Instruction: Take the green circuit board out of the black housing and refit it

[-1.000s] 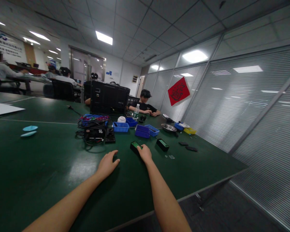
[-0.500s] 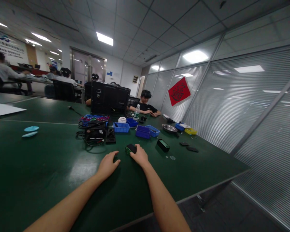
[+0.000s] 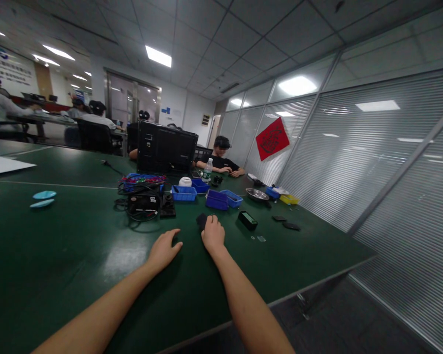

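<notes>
My right hand (image 3: 213,233) is closed around a small black box (image 3: 201,221), of which one dark face sticks out past the fingers on the left; the rest is hidden by the hand. My left hand (image 3: 165,249) rests low over the green table (image 3: 96,231), its thumb and fingers apart and nothing in it. To the right of my right hand lies another small black box (image 3: 247,221) with a greenish top. A small ring (image 3: 253,238) and a clear piece of plastic (image 3: 261,239) lie in front of that box.
Beyond my hands stand a black device with tangled cables (image 3: 143,202), blue bins (image 3: 183,193), a white ball (image 3: 185,182), a water bottle (image 3: 207,170), a metal bowl (image 3: 257,194) and a large black monitor (image 3: 167,147). A person (image 3: 221,158) sits at the far side.
My right hand has turned the black box, so its green patterned side no longer shows and a plain dark face does. The left hand has stayed nearly still.
</notes>
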### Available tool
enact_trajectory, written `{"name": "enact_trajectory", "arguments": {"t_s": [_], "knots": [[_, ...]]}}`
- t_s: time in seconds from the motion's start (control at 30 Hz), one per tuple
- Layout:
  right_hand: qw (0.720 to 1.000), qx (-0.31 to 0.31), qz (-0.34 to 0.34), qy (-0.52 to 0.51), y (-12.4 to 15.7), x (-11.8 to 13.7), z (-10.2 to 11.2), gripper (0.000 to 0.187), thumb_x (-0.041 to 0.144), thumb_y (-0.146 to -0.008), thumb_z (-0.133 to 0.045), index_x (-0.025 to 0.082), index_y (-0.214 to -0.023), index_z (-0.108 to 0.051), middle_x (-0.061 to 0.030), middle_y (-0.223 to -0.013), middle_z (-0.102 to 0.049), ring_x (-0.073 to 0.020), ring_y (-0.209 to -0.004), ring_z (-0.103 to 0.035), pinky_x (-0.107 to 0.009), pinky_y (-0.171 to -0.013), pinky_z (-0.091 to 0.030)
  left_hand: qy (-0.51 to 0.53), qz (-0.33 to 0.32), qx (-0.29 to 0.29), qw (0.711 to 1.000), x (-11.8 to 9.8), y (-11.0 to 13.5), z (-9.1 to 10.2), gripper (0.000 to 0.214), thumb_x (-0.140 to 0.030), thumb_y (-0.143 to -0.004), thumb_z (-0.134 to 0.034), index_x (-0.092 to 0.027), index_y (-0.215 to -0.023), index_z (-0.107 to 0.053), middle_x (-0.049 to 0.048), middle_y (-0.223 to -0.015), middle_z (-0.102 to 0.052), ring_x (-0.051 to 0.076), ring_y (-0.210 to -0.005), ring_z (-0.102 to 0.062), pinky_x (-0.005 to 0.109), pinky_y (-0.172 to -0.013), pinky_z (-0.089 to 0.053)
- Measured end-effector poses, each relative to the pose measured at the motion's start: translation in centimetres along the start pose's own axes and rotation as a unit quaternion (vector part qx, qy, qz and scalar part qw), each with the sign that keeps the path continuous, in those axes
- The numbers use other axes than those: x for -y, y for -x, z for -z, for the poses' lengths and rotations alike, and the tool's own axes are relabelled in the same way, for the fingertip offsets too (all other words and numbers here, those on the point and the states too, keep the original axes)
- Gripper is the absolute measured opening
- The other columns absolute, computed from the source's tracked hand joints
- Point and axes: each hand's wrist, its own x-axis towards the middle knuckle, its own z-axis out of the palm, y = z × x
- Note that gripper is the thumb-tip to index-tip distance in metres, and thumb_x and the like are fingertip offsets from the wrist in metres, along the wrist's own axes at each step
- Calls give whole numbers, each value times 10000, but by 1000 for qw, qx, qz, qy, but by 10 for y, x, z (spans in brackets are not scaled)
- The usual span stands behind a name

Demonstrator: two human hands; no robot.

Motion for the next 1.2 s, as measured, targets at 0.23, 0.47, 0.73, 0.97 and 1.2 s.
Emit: {"name": "enact_trajectory", "arguments": {"t_s": [0.23, 0.47, 0.73, 0.97, 1.2], "knots": [[996, -9, 83, 30, 14, 24, -1, 275, 201, -829, -419, 182, -1101, -450, -173, -1123, -469, -278, -998, -444, -423, -762, -374, 7, 3, 3, 1000, -1, 0, 0, 445, -293, -744, -491, -174, -1172, -487, 63, -1162, -558, 206, -1075, -492, 312, -934, -356], [992, 9, 28, -121, 8, 14, 1, 336, 446, -839, -373, 216, -1053, -493, -93, -1123, -496, -211, -966, -492, -325, -766, -404, 13, 11, 3, 1000, 1, -1, -2, 448, -293, -746, -491, -177, -1179, -483, 61, -1186, -544, 208, -1088, -483, 316, -946, -344], [914, 73, -81, -390, -18, -18, -22, 335, 284, -826, -372, 175, -1110, -512, -56, -1028, -600, -152, -878, -581, -261, -743, -455, 39, 10, -4, 999, 2, -1, -1, 454, -362, -774, -464, -174, -1186, -471, 74, -1159, -558, 206, -1056, -510, 323, -925, -366], [842, 181, -17, -507, 8, 29, -30, 336, 359, -790, -444, 171, -1054, -531, -37, -864, -616, -100, -492, -560, -218, -442, -450, 58, -19, -73, 996, -3, -2, -2, 593, -442, -746, -497, -181, -1265, -376, 88, -1283, -449, 213, -1181, -411, 352, -994, -311], [793, 159, -25, -587, 7, 38, -35, 279, 404, -765, -436, 154, -827, -544, -13, -720, -588, -69, -413, -483, -182, -368, -351, -2, 38, -79, 996, -8, 1, 5, 534, -320, -700, -549, -195, -1212, -468, 92, -1368, -332, 241, -1224, -358, 344, -997, -311]]}}
